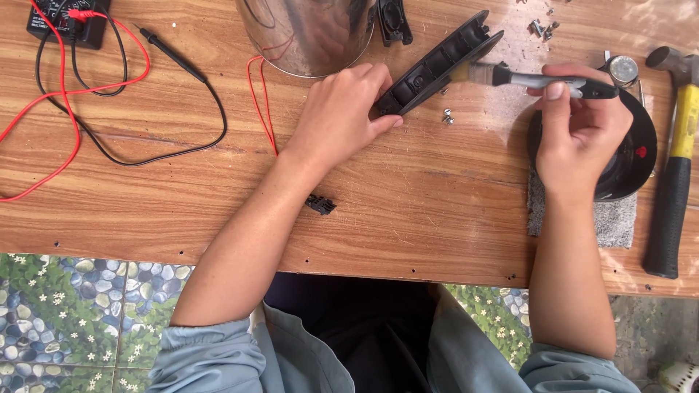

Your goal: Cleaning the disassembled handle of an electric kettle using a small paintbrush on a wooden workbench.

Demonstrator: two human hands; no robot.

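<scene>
My left hand (341,115) grips the near end of a long black plastic part (437,64), holding it tilted on edge on the wooden table (408,196). My right hand (579,135) holds a small paintbrush (542,78) with a grey and black handle. Its pale bristles touch the upper side of the black part. A shiny steel pot (309,36) stands just behind my left hand.
A black round base (641,156) on a grey pad lies under my right hand. A hammer with a yellow and black handle (673,171) lies at the right edge. A multimeter (65,22) with red and black leads is far left. Loose screws (542,29) and a small black clip (320,204) lie about.
</scene>
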